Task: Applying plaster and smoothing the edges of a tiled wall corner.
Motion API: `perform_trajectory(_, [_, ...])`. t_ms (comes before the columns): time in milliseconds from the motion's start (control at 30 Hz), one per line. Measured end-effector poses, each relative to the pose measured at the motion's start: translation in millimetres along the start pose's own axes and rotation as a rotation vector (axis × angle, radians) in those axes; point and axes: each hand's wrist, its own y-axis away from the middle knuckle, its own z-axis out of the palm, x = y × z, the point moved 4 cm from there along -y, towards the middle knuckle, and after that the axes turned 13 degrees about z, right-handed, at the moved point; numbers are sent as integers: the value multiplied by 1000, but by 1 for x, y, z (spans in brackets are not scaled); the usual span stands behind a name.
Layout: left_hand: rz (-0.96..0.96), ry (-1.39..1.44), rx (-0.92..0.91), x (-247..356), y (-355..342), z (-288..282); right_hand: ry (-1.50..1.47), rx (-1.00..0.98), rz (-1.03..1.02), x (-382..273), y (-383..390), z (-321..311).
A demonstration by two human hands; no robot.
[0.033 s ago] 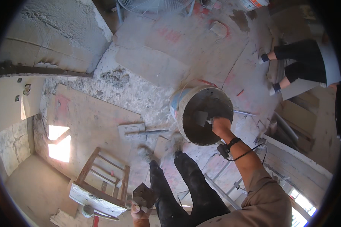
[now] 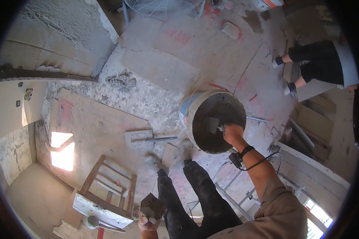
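My right hand (image 2: 233, 134) reaches into a large round bucket (image 2: 190, 119) and is closed round the handle of a trowel (image 2: 212, 124). The trowel's grey, flat blade lies over the dark grey mortar (image 2: 215, 141) inside, below the rim. At the lower edge, beside my left leg, my left hand (image 2: 148, 223) grips a dark brown, angular, flat piece (image 2: 152, 205) from below. Its rough upper face shows, but I cannot make out its kind. My left thumb lies along its near edge, while the other fingers are mostly hidden.
Left of my feet lies a flat float-like tool (image 2: 139, 138) with a long bar. A wooden stool (image 2: 107, 206) and a mallet (image 2: 93, 222) are at lower left. A fan (image 2: 163, 5) stands at the far edge. Another person (image 2: 319, 63) is at right, near stacked boards.
The other person's nearer foot has shifted slightly. Both my hands, the trowel and the dark piece look almost unmoved.
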Motion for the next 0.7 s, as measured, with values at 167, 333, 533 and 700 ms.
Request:
perform_trajectory(167, [-30, -27, 18, -12, -3, 4, -94, 130, -70, 10, -4, 17])
perform_trajectory(333, [-24, -51, 28, -19, -2, 10, -203, 163, -196, 6, 0, 5])
perform_trajectory(533, [-3, -60, 7, -22, -2, 24, -442, 346, -274, 25, 20, -1])
perform_trajectory(700, [19, 20, -49, -19, 6, 32, -499, 454, -299, 27, 37, -26])
